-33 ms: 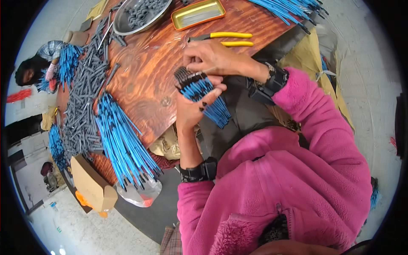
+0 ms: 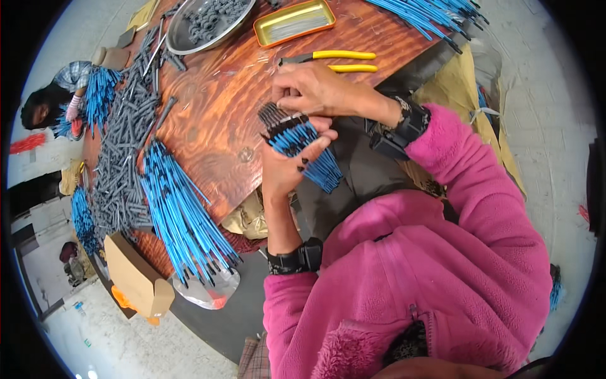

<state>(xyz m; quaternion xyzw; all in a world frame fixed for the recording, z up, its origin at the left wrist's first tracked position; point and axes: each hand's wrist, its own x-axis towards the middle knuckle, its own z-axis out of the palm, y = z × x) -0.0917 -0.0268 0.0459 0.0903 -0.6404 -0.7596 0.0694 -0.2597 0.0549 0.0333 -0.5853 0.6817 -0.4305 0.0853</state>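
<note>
Above my lap, at the near edge of the wooden table, my left hand (image 2: 285, 165) is wrapped round a bundle of thin blue sticks with black ends (image 2: 323, 169). The dark ends of the bundle point up and away from me, fanned slightly above my fingers. My right hand (image 2: 310, 88) is closed in a pinch just above those dark ends. Its fingertips hide whatever is between them. On the table just beyond my right hand lie pliers with yellow handles (image 2: 344, 55).
A heap of small grey tubes (image 2: 123, 145) covers the table's left side, beside a loose sheaf of blue sticks (image 2: 180, 211). Farther off are a metal bowl (image 2: 180, 41), a yellow tin of thin pins (image 2: 259, 33) and more blue sticks (image 2: 435, 22). Another person (image 2: 72, 76) sits at the far left.
</note>
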